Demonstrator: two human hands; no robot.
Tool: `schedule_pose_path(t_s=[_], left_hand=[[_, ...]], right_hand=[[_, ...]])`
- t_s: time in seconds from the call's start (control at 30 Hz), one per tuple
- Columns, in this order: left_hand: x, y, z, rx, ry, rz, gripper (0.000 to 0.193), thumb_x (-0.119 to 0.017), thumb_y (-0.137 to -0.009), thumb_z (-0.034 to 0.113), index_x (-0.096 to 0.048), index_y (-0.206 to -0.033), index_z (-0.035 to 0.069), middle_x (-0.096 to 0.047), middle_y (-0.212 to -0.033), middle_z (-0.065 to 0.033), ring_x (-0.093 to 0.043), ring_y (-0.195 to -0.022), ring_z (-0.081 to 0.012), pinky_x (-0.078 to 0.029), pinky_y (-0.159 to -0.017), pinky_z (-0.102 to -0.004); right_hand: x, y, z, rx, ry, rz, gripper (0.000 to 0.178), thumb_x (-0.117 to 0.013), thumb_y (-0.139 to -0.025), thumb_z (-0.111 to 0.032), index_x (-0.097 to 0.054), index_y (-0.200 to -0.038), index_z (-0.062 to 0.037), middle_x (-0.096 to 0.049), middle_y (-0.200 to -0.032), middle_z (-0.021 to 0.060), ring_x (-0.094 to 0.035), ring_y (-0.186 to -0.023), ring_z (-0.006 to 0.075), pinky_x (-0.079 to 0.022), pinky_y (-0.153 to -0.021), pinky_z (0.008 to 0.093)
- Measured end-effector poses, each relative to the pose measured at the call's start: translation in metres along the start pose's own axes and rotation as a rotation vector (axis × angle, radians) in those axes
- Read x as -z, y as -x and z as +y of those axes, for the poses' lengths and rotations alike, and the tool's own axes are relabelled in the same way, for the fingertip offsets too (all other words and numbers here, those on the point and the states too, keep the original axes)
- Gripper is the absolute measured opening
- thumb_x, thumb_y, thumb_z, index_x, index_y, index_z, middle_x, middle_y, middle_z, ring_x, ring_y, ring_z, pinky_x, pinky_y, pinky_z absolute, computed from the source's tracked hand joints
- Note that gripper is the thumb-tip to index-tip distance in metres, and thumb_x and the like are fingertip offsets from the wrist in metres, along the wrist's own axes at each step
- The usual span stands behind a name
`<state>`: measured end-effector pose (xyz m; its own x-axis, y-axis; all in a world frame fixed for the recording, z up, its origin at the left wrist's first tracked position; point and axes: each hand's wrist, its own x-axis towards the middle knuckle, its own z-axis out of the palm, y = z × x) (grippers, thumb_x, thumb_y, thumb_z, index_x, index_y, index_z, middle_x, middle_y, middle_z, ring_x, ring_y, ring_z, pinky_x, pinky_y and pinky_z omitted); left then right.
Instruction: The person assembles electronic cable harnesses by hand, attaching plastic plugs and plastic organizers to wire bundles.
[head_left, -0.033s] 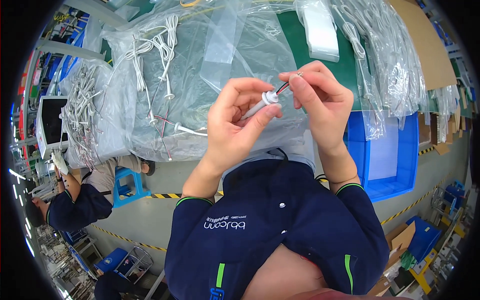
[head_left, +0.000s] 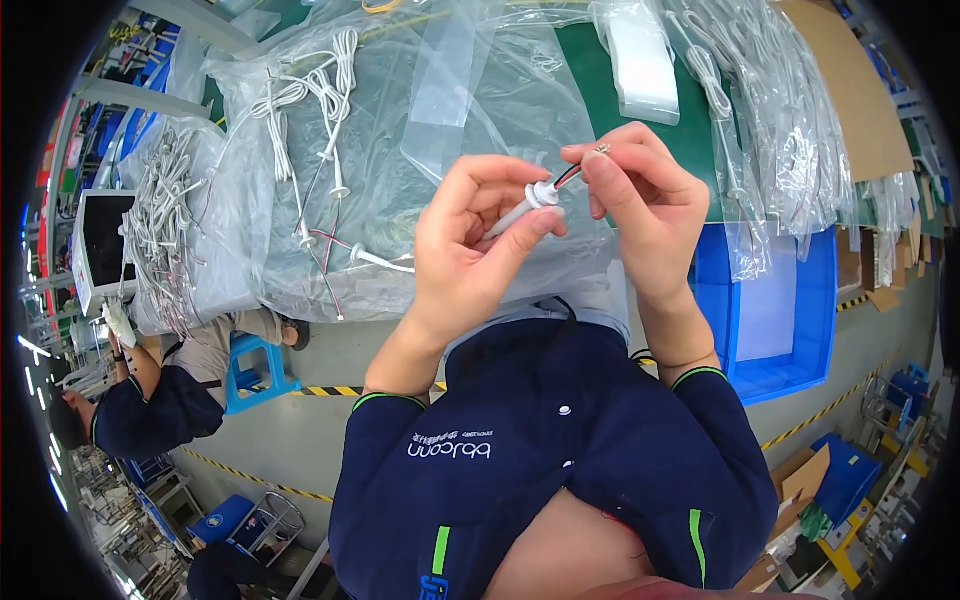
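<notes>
My left hand (head_left: 470,235) is closed around a white cable fitting (head_left: 541,195), a round tube with a flange, held between thumb and fingers above the near edge of the table. Thin red and black wires (head_left: 568,177) come out of its tip toward the right. Those wires run into the pinch of my right hand (head_left: 650,190), thumb against index finger. Small metallic ends (head_left: 603,150) show just past the fingertips. Behind my left hand, a white cable (head_left: 375,259) with a similar fitting lies on clear plastic sheeting (head_left: 385,210).
Coiled white cables (head_left: 335,95) lie at the back left, with a tangled heap (head_left: 160,215) farther left. Bagged cables (head_left: 775,90) and clear bags (head_left: 640,70) are at the right. A blue bin (head_left: 785,375) stands below. A co-worker (head_left: 160,410) is at the far left beside a blue stool (head_left: 262,372).
My right hand has shifted very slightly to the right, still pinching the wires. Everything else looks the same.
</notes>
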<state>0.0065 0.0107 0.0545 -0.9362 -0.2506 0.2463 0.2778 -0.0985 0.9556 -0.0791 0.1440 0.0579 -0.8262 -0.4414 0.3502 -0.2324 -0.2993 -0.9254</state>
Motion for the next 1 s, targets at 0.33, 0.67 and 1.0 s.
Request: schedule_pose_path(t_s=[0.33, 0.67, 1.0], left_hand=[[-0.001, 0.004, 0.003, -0.023, 0.102, -0.039, 0.026, -0.059, -0.082, -0.007, -0.047, -0.105, -0.004, -0.062, -0.09, -0.0123, -0.062, -0.082, -0.0155, -0.05, -0.074, -0.0254], [-0.002, 0.004, 0.003, -0.002, 0.036, -0.019, 0.028, -0.059, -0.08, -0.008, -0.047, -0.105, -0.004, -0.061, -0.091, -0.0122, -0.062, -0.084, -0.0151, -0.05, -0.075, -0.0255], [-0.004, -0.007, -0.004, 0.077, -0.087, -0.09, 0.018, -0.056, -0.086, 0.003, -0.052, -0.103, -0.002, -0.063, -0.087, -0.0099, -0.062, -0.083, -0.0143, -0.048, -0.072, -0.0251]], right_hand=[[-0.005, 0.0, -0.006, 0.165, 0.084, 0.13, 0.022, -0.07, -0.072, 0.002, -0.065, -0.093, 0.0017, -0.055, -0.095, 0.0078, -0.053, -0.063, 0.0055, -0.043, -0.054, 0.0167], [0.003, 0.001, -0.011, 0.488, 0.379, -0.025, 0.019, -0.073, -0.065, 0.005, -0.066, -0.082, -0.0021, -0.056, -0.091, 0.0083, -0.053, -0.06, 0.0074, -0.043, -0.049, 0.0187], [0.005, 0.0, 0.006, 0.433, 0.308, 0.115, 0.015, -0.068, -0.068, 0.009, -0.063, -0.081, 0.002, -0.057, -0.082, 0.0086, -0.055, -0.063, 0.0099, -0.044, -0.053, 0.0188]])
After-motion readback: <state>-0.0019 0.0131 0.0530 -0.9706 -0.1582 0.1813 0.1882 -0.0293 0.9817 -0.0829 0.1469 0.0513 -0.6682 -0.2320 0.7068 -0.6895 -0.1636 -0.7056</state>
